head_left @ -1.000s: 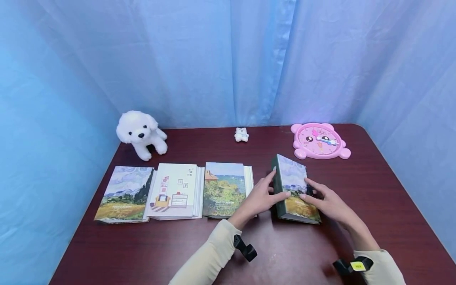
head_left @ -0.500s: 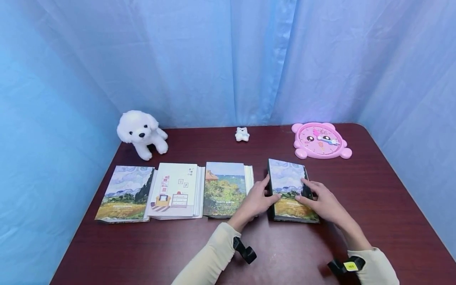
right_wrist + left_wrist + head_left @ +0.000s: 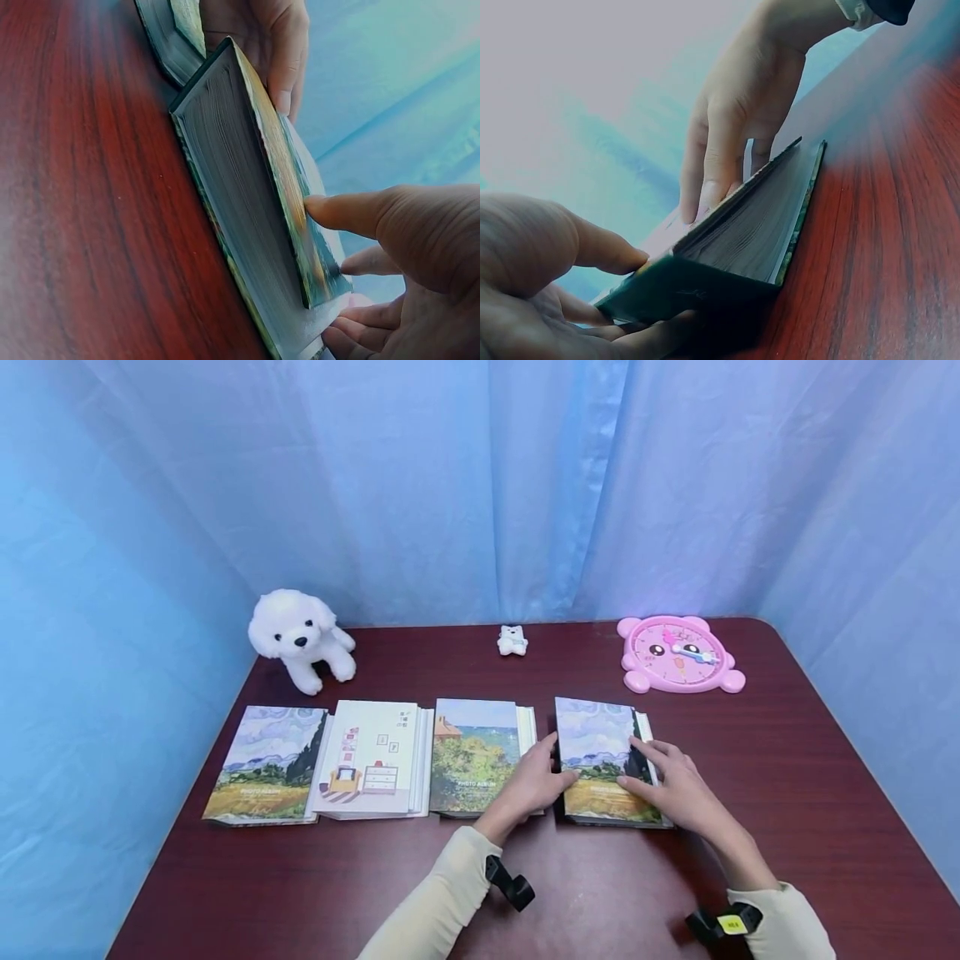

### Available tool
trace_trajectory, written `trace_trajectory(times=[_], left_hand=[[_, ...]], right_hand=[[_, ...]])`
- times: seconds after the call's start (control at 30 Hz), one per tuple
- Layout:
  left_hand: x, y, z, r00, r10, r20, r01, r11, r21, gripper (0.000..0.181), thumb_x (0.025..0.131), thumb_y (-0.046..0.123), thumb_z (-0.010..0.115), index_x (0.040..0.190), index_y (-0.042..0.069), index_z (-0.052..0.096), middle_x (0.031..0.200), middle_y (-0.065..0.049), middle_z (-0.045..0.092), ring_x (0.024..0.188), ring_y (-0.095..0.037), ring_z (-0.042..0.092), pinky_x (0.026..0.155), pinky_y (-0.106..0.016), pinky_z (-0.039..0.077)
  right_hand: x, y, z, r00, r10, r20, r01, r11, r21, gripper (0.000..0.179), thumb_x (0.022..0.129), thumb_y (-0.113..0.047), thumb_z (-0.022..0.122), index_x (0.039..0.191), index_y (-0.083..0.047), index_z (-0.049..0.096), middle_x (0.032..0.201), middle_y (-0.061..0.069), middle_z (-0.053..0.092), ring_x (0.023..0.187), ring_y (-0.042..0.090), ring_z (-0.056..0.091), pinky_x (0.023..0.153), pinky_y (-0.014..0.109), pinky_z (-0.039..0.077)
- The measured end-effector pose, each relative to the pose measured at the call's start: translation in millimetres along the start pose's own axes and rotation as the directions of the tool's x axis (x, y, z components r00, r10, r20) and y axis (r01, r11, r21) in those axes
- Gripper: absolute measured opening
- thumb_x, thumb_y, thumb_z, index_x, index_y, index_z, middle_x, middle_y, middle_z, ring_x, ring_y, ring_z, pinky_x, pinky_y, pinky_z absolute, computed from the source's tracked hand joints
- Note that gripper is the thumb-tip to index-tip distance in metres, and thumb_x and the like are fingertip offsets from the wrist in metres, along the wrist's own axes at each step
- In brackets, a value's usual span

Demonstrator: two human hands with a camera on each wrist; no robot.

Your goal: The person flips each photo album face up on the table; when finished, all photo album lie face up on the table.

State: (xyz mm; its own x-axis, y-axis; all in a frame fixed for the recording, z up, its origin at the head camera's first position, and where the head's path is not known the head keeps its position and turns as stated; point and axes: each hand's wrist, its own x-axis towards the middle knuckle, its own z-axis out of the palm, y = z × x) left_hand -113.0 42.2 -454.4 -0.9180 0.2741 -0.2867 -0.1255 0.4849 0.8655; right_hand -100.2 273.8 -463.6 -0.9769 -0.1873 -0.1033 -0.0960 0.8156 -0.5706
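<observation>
A photo album [image 3: 596, 760] with a painted wheat-field cover lies flat at the right end of a row, its dark green spine [image 3: 682, 289] facing left. My left hand [image 3: 531, 781] holds it by the spine side, thumb on the cover edge and fingers along the spine. At its right edge my right hand [image 3: 678, 781] holds it too, thumb on the cover and fingers at the page side. Left of it lie an album with a seaside garden cover [image 3: 476, 752], a white album with a furniture drawing [image 3: 371, 756] and another wheat-field album [image 3: 262, 760].
Along the back of the dark red table [image 3: 420, 893] sit a white plush dog [image 3: 300, 639], a small white bear figure [image 3: 512, 641] and a pink toy clock [image 3: 678, 653]. Blue curtains [image 3: 390, 493] hang around the table.
Both hands have moved the right-hand album leftward toward the row. It was tilted with its spine showing; now it lies flatter, and its white page edge shows at right.
</observation>
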Motion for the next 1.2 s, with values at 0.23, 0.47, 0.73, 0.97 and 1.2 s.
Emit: trace_trajectory(times=[0.23, 0.47, 0.73, 0.97, 1.2], left_hand=[[-0.4, -3.0, -0.5, 1.000, -0.016, -0.020, 0.015, 0.999, -0.033, 0.070, 0.091, 0.018, 0.064, 0.150, 0.008, 0.029, 0.147, -0.013, 0.042, 0.129, -0.031, 0.049, 0.102, -0.044, 0.044], [-1.0, -3.5, -2.8, 0.999, -0.025, -0.025, 0.024, 0.998, -0.051, 0.069, 0.091, 0.017, 0.064, 0.149, 0.006, 0.030, 0.146, -0.016, 0.043, 0.128, -0.033, 0.048, 0.103, -0.045, 0.043], [-1.4, -2.8, -6.1, 0.999, -0.033, -0.032, 0.033, 0.999, 0.004, 0.069, 0.092, 0.024, 0.062, 0.149, 0.003, 0.029, 0.145, -0.018, 0.044, 0.131, -0.033, 0.045, 0.107, -0.046, 0.039], [-3.5, 0.0, -8.7, 0.999, -0.034, -0.027, 0.036, 0.998, 0.048, 0.074, 0.094, 0.033, 0.057, 0.151, 0.002, 0.022, 0.154, -0.016, 0.029, 0.142, -0.031, 0.029, 0.114, -0.045, 0.028], [-12.6, 11.9, -25.3, 1.000, 0.000, -0.024, 0.005, 0.976, 0.218, 0.084, 0.096, 0.045, 0.050, 0.154, 0.006, 0.006, 0.158, -0.019, 0.017, 0.146, -0.030, 0.020, 0.116, -0.046, 0.025]], right_hand=[[-3.1, -2.4, 2.2, 1.000, -0.014, -0.001, 0.014, 1.000, -0.004, 0.073, 0.088, -0.043, 0.065, 0.147, -0.009, 0.038, 0.143, 0.033, 0.031, 0.128, 0.051, 0.029, 0.095, 0.072, 0.031], [-3.1, -4.2, 4.1, 1.000, -0.013, -0.005, 0.013, 1.000, -0.013, 0.073, 0.088, -0.045, 0.065, 0.147, -0.009, 0.039, 0.143, 0.032, 0.031, 0.128, 0.050, 0.029, 0.095, 0.071, 0.032], [-2.8, -5.1, 7.3, 1.000, -0.019, -0.021, 0.019, 0.999, -0.028, 0.072, 0.088, -0.042, 0.066, 0.146, -0.008, 0.040, 0.143, 0.031, 0.032, 0.126, 0.049, 0.031, 0.095, 0.070, 0.033], [-1.0, -5.7, 6.7, 1.000, -0.023, -0.018, 0.022, 0.999, -0.038, 0.071, 0.088, -0.042, 0.066, 0.144, -0.006, 0.042, 0.142, 0.032, 0.033, 0.126, 0.050, 0.032, 0.095, 0.071, 0.033], [5.7, -7.2, -12.5, 1.000, -0.017, 0.012, 0.017, 1.000, -0.013, 0.074, 0.091, -0.044, 0.062, 0.144, 0.001, 0.038, 0.141, 0.031, 0.039, 0.127, 0.049, 0.039, 0.099, 0.066, 0.034]])
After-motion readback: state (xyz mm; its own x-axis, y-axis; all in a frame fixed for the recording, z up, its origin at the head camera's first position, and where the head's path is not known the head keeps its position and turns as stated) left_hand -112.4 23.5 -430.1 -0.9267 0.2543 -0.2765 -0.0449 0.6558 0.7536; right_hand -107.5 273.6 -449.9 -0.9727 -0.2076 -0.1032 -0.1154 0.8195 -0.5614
